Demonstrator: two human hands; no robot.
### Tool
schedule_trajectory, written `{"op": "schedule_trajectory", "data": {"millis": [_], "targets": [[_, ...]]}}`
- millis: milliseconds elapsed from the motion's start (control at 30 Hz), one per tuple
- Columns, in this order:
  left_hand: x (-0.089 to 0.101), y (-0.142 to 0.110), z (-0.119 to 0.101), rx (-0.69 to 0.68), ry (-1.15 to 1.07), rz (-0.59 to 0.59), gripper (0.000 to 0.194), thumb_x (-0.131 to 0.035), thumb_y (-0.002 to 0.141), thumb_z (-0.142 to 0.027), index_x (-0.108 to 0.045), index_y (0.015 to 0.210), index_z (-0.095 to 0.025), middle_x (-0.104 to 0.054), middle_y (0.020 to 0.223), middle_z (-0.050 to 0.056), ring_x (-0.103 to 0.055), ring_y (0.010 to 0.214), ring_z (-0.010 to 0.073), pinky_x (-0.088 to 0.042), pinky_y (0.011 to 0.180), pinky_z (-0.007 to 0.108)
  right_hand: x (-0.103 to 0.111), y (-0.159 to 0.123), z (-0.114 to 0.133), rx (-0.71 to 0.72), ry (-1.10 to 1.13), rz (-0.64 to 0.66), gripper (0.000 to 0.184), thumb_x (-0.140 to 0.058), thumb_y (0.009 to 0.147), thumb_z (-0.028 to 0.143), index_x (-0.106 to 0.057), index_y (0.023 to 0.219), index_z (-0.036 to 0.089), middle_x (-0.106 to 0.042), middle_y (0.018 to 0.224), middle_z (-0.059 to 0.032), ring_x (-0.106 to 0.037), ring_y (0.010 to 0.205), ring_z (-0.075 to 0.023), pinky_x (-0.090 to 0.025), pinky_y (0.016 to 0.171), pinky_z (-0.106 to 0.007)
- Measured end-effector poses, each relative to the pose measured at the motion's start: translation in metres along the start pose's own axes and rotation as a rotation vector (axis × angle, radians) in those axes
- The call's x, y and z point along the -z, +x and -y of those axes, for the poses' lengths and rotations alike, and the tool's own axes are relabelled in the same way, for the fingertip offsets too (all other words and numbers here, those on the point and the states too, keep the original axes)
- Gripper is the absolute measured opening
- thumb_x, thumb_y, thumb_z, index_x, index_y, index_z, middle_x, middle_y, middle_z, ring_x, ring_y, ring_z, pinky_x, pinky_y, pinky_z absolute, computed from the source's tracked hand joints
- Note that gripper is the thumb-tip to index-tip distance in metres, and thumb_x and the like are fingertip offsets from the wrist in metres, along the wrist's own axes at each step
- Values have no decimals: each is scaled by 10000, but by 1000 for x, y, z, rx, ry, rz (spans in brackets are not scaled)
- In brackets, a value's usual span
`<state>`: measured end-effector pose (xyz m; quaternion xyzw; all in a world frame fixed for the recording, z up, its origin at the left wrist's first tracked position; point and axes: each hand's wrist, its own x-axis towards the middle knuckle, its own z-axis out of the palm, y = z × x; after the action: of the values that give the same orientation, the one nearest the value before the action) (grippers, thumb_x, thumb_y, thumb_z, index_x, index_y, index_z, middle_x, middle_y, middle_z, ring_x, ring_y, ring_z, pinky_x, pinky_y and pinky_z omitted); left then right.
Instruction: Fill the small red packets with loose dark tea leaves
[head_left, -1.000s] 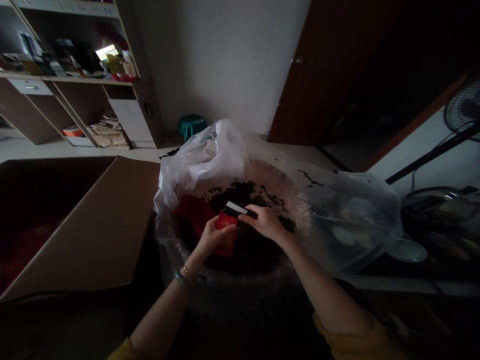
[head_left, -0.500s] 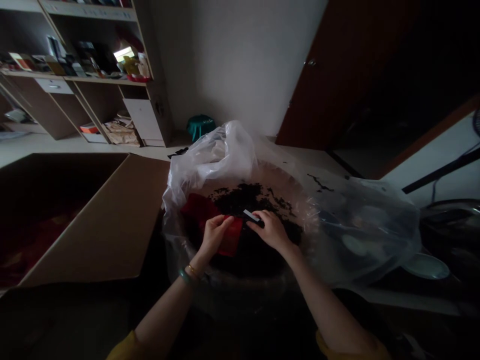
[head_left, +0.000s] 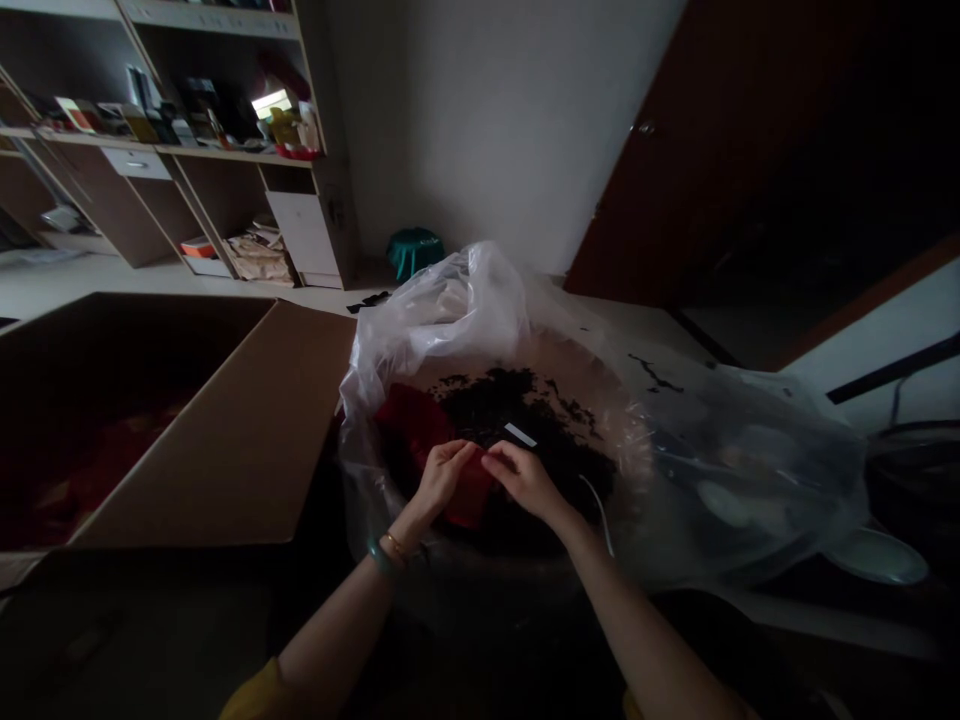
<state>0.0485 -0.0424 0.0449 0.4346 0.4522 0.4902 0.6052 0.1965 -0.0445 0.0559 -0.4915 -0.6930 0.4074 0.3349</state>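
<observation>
Over a round tub lined with clear plastic [head_left: 360, 400], my left hand [head_left: 442, 480] pinches the upper edge of a small flat red piece [head_left: 466, 498], which looks like cloth. Close beside it, my right hand [head_left: 529, 488] has thumb and fingertips together at the same edge. Whether a thread or anything else is between them is too dark to see. Just beyond the right hand, a small object with a white strip [head_left: 520, 435] rests on dark scraps [head_left: 499, 395]. More red pieces [head_left: 412, 425] are heaped at the tub's left side.
At left stands an open cardboard box [head_left: 225, 430] with red items inside. A transparent plastic bag [head_left: 757, 470] spreads out at right. Behind are a shelf desk [head_left: 247, 155], a green covered bin [head_left: 414, 252] and a brown door [head_left: 645, 200]. A white cord [head_left: 600, 510] hangs near my right wrist.
My right hand has let go of the white-striped object, now lying on the scraps, and has moved left to the red piece's edge. The view has shifted slightly left.
</observation>
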Motion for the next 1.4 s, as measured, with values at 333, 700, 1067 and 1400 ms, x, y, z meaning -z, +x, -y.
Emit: {"op": "schedule_trajectory", "data": {"millis": [333, 700, 1067, 1400], "targets": [[41, 2, 13, -291, 130, -516, 352, -531, 794, -388, -643, 1042, -165, -665, 942, 60, -576, 750, 136, -453, 632, 216, 27, 21, 22, 3, 457, -881, 450, -559, 786, 463, -423, 1151, 236, -622, 999, -52, -607, 587, -125, -529, 495, -267], [57, 9, 18, -323, 1099, -147, 164, -654, 708, -154, -680, 867, -182, -582, 880, 52, -550, 822, 187, -455, 802, 327, -26, 76, 101, 183, 500, -93, 296, -525, 876, 377, -581, 1121, 220, -658, 1069, -44, -636, 1008, -160, -510, 927, -353], [71, 17, 9, -275, 1354, 61, 212, -661, 745, -166, -675, 956, -152, -597, 952, 79, -595, 874, 204, -456, 813, 303, -57, 20, -28, 7, -247, 9, 323, -564, 790, 69, -650, 1081, 180, -691, 1097, -99, -649, 1011, -205, -497, 921, -356], [89, 18, -5, -237, 1410, -160, 196, -543, 810, -177, -688, 940, -158, -624, 925, 83, -613, 885, 215, -460, 797, 295, -69, 24, -15, -4, -542, 84, 412, -624, 807, 174, -580, 1209, 102, -659, 1135, -134, -559, 1066, -261, -448, 937, -354]]}}
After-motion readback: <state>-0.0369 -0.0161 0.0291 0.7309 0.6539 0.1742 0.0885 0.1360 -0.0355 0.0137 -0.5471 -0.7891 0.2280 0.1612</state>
